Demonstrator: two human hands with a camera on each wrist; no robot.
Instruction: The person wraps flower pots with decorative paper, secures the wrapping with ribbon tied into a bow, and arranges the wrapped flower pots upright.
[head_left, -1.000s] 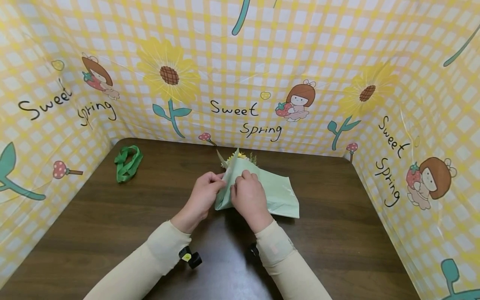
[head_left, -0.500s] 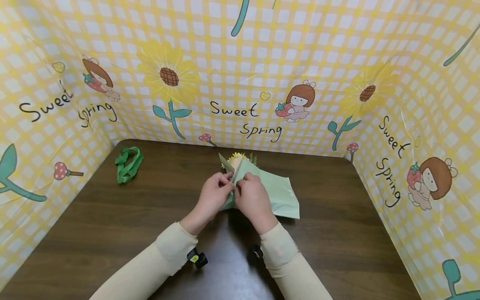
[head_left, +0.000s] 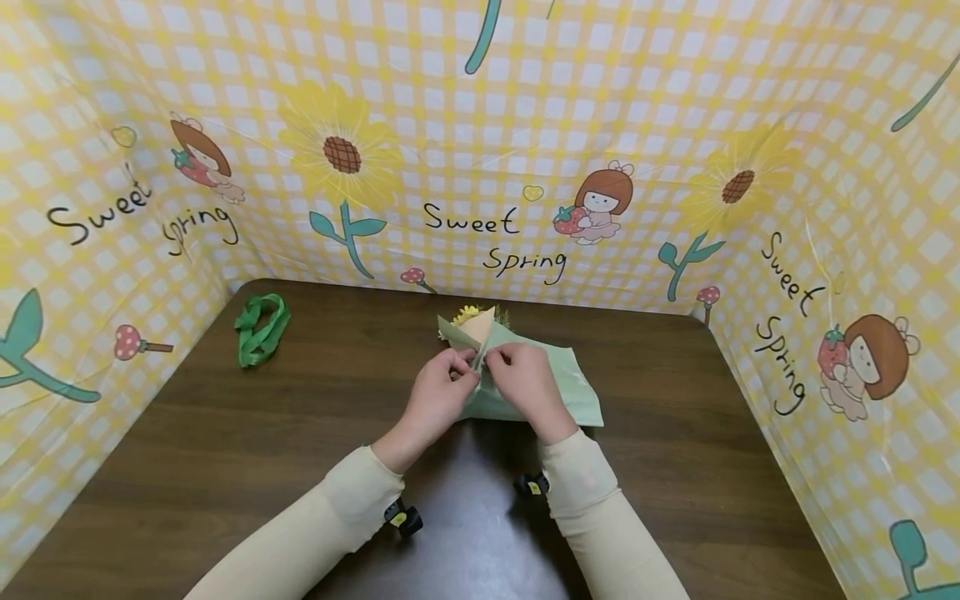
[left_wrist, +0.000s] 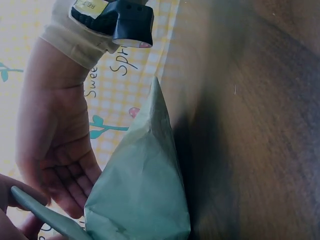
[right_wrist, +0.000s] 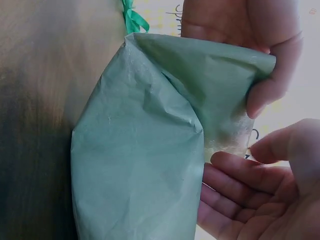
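Pale green wrapping paper (head_left: 577, 383) lies folded into a cone around a small bouquet (head_left: 468, 314) at the table's far middle. A peach inner sheet (head_left: 480, 327) shows at its opening. My left hand (head_left: 438, 392) pinches the raised paper flap, its thumb on the edge in the right wrist view. My right hand (head_left: 528, 379) works opposite, thumb and index finger at the flap's shiny strip (right_wrist: 227, 145). The stems are hidden inside the paper. In the left wrist view the cone's pointed end (left_wrist: 155, 95) rises beside the right hand (left_wrist: 55, 130).
A looped green ribbon (head_left: 262, 331) lies at the table's far left. The dark wooden table (head_left: 300, 417) is enclosed by a yellow checked cloth (head_left: 480, 125) on three sides. Each wrist carries a small black camera (head_left: 405, 518).
Both hands have moved right along the paper. The left hand has brought the flap rightward, uncovering the peach sheet. The ribbon stays in place.
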